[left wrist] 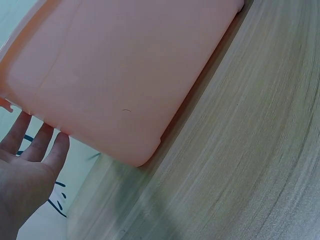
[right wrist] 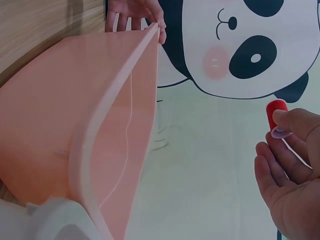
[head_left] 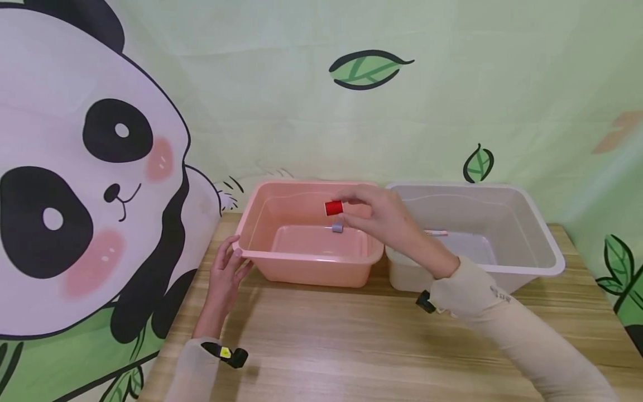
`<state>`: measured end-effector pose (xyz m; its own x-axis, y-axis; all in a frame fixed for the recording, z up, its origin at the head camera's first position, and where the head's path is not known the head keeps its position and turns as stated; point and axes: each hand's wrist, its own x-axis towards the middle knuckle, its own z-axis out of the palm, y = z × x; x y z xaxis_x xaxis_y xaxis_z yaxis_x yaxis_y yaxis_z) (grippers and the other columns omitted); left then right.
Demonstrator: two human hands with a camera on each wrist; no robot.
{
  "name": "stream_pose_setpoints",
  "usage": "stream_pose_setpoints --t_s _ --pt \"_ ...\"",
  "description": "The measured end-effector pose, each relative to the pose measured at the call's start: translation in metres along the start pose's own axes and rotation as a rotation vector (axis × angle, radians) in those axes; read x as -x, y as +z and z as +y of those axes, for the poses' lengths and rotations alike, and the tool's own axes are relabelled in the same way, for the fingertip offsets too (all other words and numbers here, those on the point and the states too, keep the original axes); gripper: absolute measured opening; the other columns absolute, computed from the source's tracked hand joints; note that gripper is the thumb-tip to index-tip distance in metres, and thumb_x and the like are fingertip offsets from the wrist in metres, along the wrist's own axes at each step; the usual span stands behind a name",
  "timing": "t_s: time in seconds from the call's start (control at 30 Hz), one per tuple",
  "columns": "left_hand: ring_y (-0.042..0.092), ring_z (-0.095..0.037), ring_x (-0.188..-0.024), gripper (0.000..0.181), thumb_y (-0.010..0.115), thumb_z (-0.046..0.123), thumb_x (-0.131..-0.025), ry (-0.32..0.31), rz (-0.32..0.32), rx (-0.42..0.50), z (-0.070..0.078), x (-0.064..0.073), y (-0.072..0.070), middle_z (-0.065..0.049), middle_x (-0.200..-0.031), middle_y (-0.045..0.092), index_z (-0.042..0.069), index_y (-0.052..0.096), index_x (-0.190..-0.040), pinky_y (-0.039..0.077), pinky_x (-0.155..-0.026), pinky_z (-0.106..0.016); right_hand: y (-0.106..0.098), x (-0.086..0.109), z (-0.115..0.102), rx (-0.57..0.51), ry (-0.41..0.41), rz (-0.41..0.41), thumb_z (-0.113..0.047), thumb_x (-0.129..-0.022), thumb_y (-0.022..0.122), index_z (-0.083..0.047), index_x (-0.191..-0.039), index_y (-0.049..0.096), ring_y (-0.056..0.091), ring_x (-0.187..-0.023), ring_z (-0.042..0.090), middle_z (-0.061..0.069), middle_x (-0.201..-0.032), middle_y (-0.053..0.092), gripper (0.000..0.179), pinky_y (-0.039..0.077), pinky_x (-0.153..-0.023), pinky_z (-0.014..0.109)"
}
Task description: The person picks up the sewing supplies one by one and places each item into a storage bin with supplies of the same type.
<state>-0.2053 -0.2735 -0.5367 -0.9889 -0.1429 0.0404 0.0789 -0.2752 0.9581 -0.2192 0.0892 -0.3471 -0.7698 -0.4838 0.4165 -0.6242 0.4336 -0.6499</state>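
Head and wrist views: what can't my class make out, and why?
Head: whether the pale item in the grey bin extends behind the wrist of the right hand.
Head: the blue-grey item in the pink bin, too small to identify.
Head: the sleeve lettering, too small to read.
Left wrist: the pink bin's inside, hidden by its wall.
Right wrist: part of the red cylinder, behind the thumb.

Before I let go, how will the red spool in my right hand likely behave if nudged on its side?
The red spool would probably roll, since its body is round. It looks small and likely light, held in a mere pinch by your right hand. It's probably fairly stiff, showing no visible squashing under that grip.
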Motion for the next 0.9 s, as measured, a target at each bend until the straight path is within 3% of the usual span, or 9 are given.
stream_pose_setpoints --t_s 0.17,0.53,0.9 --pt "0.062 -0.013 -0.109 0.041 0.053 0.023 -0.107 -0.011 -0.002 -0.005 0.0 0.0 0.0 -0.006 -0.14 0.046 0.016 0.043 -0.146 0.056 -0.096 -0.03 -0.004 -0.009 0.0 0.015 0.061 -0.012 -0.016 -0.093 0.076 -0.011 -0.125 0.07 0.065 -0.115 0.025 0.003 -0.122 0.071 0.034 0.057 -0.097 0.042" --pt "0.062 -0.013 -0.111 0.041 0.054 0.023 -0.107 -0.019 0.001 -0.011 0.002 0.001 0.001 -0.005 -0.141 0.046 0.018 0.044 -0.146 0.055 -0.098 -0.031 -0.007 -0.03 0.012 0.04 0.072 0.011 -0.017 -0.093 0.076 -0.012 -0.122 0.072 0.065 -0.112 0.024 0.003 -0.119 0.071 0.03 0.057 -0.095 0.04" --pt "0.062 -0.013 -0.111 0.042 0.054 0.023 -0.107 -0.015 -0.002 -0.015 0.001 0.001 0.0 -0.005 -0.143 0.046 0.017 0.043 -0.147 0.055 -0.098 -0.031 -0.006 -0.058 0.031 0.004 0.157 -0.035 -0.018 -0.094 0.075 -0.012 -0.123 0.071 0.065 -0.115 0.025 0.003 -0.122 0.07 0.03 0.056 -0.099 0.039"
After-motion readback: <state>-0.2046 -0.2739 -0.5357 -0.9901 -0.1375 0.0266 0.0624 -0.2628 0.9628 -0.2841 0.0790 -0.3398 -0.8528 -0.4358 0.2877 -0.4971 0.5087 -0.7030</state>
